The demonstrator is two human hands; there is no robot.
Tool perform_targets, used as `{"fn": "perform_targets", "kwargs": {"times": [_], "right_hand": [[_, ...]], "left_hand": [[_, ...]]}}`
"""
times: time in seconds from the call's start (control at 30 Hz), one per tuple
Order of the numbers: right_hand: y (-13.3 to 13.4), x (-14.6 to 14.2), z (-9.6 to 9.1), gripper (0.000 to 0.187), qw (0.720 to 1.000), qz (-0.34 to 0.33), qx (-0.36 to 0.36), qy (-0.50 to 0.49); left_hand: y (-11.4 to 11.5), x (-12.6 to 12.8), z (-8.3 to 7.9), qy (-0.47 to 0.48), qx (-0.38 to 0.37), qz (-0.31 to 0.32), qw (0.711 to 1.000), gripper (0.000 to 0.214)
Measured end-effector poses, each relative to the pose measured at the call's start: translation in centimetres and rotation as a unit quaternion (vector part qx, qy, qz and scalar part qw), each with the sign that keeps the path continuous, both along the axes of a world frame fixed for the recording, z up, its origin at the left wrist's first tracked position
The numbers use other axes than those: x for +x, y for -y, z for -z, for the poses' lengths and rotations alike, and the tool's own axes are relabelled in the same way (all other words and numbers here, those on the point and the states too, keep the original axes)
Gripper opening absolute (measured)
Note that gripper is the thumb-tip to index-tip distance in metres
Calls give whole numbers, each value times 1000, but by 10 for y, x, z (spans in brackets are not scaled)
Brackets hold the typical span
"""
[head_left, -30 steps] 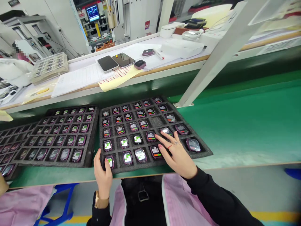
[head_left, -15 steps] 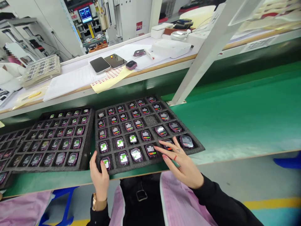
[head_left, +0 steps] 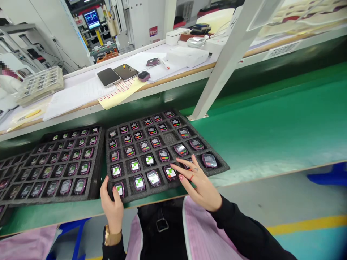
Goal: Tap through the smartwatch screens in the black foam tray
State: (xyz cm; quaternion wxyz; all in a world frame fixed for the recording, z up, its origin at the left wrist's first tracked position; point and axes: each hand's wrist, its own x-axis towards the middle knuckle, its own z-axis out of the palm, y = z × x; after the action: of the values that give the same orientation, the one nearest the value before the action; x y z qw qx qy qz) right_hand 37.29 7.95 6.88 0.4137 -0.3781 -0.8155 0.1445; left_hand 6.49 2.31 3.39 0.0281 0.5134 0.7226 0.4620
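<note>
My left hand (head_left: 112, 206) holds the near left corner of a dark foam tray (head_left: 127, 198), fingers along its outer side and thumb over the top beside a smartwatch (head_left: 119, 189). Fingers spread, my right hand (head_left: 199, 182) hovers low over the near right part of this tray. Its index fingertip is at a purple-framed smartwatch (head_left: 170, 172) with a white-and-green screen; contact cannot be made out. The right fingers partly cover another smartwatch (head_left: 189, 164). Several smartwatches sit in the compartments, some showing dark screens with text and a red-green bar, others white-and-green ones.
A second foam tray (head_left: 99, 166) of watches lies close on the left, with more beyond. Behind, a shelf (head_left: 151, 88) carries two phones (head_left: 108, 77), papers and a clear parts box (head_left: 40, 85). A slanted white post (head_left: 217, 76) stands on the green bench (head_left: 265, 126).
The watch by my right index finger has switched from a dark text screen to a white-and-green one. The view has shifted slightly; both hands keep nearly the same places on the tray.
</note>
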Motion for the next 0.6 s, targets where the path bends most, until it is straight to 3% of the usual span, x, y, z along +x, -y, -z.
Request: {"fn": "perform_targets", "kwargs": {"times": [0.3,0.6], "right_hand": [[-25,-15,4,41,995,15,-9,100],[-4,24,7,36,993,117,6,4]], "left_hand": [[1,0,-1,2,-5,-3,1000,45],[-1,1,0,-5,-2,-3,1000,44]]}}
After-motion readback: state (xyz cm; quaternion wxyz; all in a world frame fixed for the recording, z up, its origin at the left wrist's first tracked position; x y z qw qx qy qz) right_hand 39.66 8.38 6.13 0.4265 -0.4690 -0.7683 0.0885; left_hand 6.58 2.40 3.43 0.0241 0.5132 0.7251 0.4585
